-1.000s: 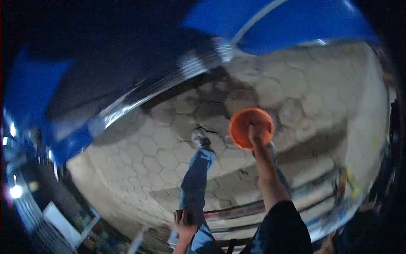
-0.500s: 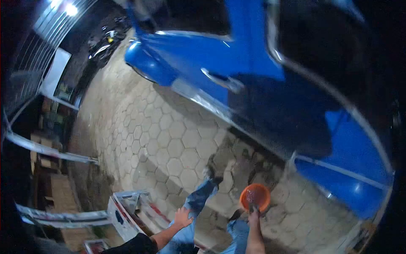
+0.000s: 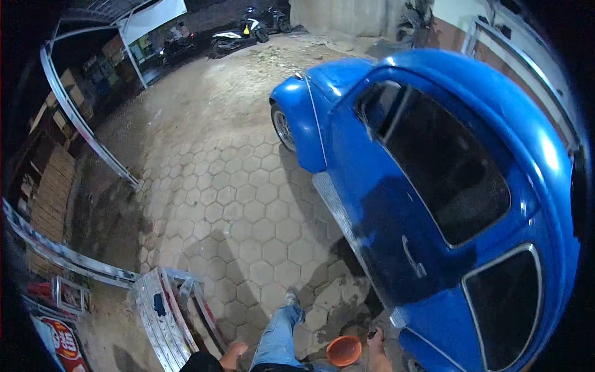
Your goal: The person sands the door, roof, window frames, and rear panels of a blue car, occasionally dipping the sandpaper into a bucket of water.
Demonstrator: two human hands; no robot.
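At the bottom edge, left of the leg in jeans, my left hand (image 3: 235,351) hangs with loose fingers and nothing visible in it. My right hand (image 3: 375,345) is low on the right, its fingers curled at a small dark thing; I cannot tell what that is. Just left of this hand is an orange plastic basin (image 3: 344,351), its near side cut by the frame edge. Close by on the right stands a blue car (image 3: 347,161), its door handle (image 3: 414,257) and running board (image 3: 347,224) facing me.
A worn white bench (image 3: 162,310) stands at lower left beside a metal frame post (image 3: 87,127). Hexagonal paving (image 3: 248,198), damp near the car, runs forward to bare dirt. Parked motorbikes (image 3: 238,42) and a pale wall (image 3: 347,22) are at the back.
My view has swung up and levelled, showing more of the car and yard. Both hands and the basin now sit lower in view; my right hand appears beside the basin instead of over its rim.
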